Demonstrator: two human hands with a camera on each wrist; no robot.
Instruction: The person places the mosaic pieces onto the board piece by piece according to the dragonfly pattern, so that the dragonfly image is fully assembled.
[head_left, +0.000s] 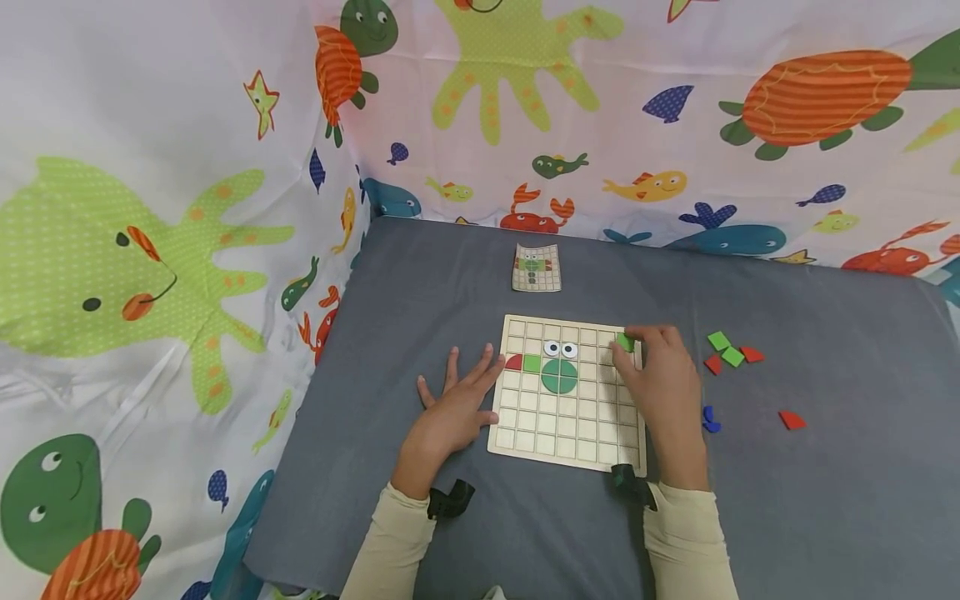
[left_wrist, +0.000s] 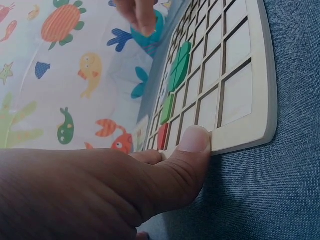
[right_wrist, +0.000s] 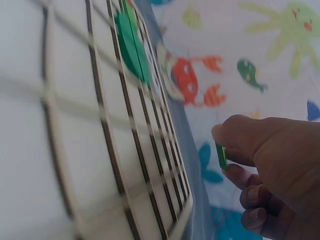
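Note:
A wooden grid board (head_left: 525, 421) lies on the grey table. On it sit two round eye pieces (head_left: 561, 349), a green circle of pieces (head_left: 559, 376), a light green square (head_left: 532, 363) and a red piece (head_left: 513, 362) at the left edge. The right hand (head_left: 667, 387) pinches a green square (right_wrist: 221, 155) between thumb and fingers above the board's upper right corner. With fingers spread, the left hand (head_left: 453, 412) rests at the board's left edge, its thumb (left_wrist: 194, 142) touching the rim.
A small picture card (head_left: 536, 268) lies behind the board. To the right are green squares (head_left: 718, 341), red pieces (head_left: 792, 420) and blue pieces (head_left: 710, 419). A printed cloth (head_left: 465, 83) with sea animals hangs behind and at the left.

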